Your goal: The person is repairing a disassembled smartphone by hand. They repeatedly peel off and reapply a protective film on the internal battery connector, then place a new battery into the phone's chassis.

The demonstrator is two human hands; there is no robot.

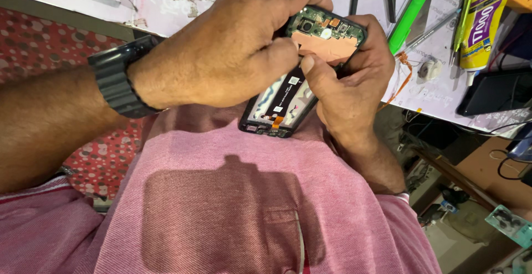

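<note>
Opened black phone [299, 80], circuit board exposed, tilted above the pink shirt.

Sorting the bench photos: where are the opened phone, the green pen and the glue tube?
opened phone [327, 35], head view, copper-coloured shield.
green pen [413, 10], head view, middle of barrel.
glue tube [481, 27], head view, printed body.

Opened phone [299, 80]: black plastic frame, slightly glossy; green circuit board; matt copper-coloured foil patch; shiny pale panel inside. Watch [119, 80]: matt black band, rubbery-looking. Shirt [233, 196]: pink knitted cloth, fine rough weave. Surface [438, 94]: pale, scuffed and stained covering. Glue tube [483, 21]: glossy plastic. Green pen-like tool [413, 10]: smooth, glossy plastic.
</note>
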